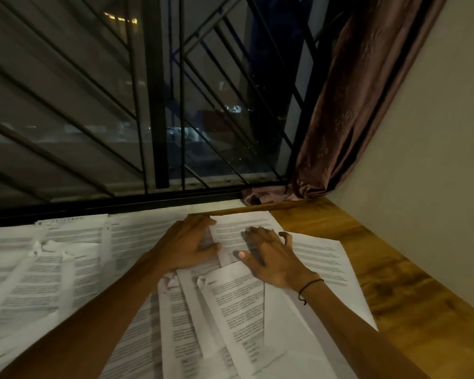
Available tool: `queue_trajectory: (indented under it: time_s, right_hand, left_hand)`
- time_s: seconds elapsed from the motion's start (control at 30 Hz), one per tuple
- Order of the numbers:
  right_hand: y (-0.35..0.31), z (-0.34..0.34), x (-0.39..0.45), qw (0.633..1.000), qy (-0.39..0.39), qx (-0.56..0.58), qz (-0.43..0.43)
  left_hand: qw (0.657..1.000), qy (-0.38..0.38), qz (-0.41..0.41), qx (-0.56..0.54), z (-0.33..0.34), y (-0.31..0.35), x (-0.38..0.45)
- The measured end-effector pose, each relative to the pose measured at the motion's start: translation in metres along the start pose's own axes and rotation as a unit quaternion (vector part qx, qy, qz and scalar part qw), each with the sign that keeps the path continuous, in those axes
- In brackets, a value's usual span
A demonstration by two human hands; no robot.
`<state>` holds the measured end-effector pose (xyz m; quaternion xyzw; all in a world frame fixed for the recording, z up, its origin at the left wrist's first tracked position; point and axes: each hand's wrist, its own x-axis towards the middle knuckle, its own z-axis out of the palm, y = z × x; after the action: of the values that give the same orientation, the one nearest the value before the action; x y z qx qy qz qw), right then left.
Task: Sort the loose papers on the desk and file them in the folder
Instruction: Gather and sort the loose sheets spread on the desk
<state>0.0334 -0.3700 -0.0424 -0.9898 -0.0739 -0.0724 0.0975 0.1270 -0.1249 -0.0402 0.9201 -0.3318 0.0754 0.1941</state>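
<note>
1. We're early in the job, by our read: the loose white printed paper sheets (74,258) lie fanned and overlapping across the brown wood-grain surface (389,272), no neat pile yet.
2. Our left hand (188,246) lies on the sheets; its fingers (203,222) look loosely curled at the edge of the far sheet, thumb at the paper edge. Pinch or just a press, we can't tell, pic is blurry.
3. Our right hand (268,258), w/ a thin black cord bracelet (308,288) at the wrist, lies flat just beside the left; fingers (253,236) straight and a bit spread, pressing the white text sheet at the far edge (230,228).
4. More sheets sit under both wrists and run twd us; a large spread reaches well left of the left fingers; one sheet (320,255) pokes out right of the right fingers.
5. Containers: no folder in view, so nothing is filed as far as we can see. Sorting, squaring up and filing all appear left to do.
6. Beyond the fingertips: a dark barred window (159,105) and a brown satin curtain (348,110) by the beige wall (435,132).
</note>
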Motion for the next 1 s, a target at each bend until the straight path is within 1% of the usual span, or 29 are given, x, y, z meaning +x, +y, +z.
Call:
queue_trajectory:
  time_s: [0.13,0.27,0.4,0.6,0.7,0.83,0.9,1.0]
  right_hand:
    - [-0.006,0.005,0.005,1.000,-0.030,-0.007,0.002]
    - [-0.004,0.004,0.006,0.999,-0.018,-0.029,0.000]
    - [-0.018,0.004,0.012,0.999,-0.006,-0.011,-0.037]
    - [-0.039,0.014,0.024,0.996,-0.045,-0.002,-0.079]
    - [-0.036,0.013,0.022,0.995,-0.053,-0.019,-0.084]
    - [-0.036,0.009,0.023,0.995,-0.049,-0.025,-0.084]
    - [-0.043,0.009,0.025,0.994,-0.045,-0.015,-0.099]
    - [-0.061,0.013,0.032,0.991,-0.046,-0.009,-0.126]
  left_hand:
    - [1.000,0.015,-0.003,0.022,-0.010,-0.024,-0.002]
    - [0.999,0.012,-0.026,0.033,-0.014,-0.048,-0.008]
    - [0.998,0.008,-0.037,0.045,-0.015,-0.059,-0.013]
    - [0.997,0.016,-0.066,0.023,-0.019,-0.079,-0.022]
    - [0.997,0.020,-0.068,0.004,-0.030,-0.090,-0.029]
    - [0.998,-0.004,-0.064,0.030,-0.038,-0.106,-0.042]
    - [0.997,-0.015,-0.064,0.035,-0.036,-0.108,-0.046]
    - [0.998,-0.009,-0.059,0.028,-0.035,-0.109,-0.050]
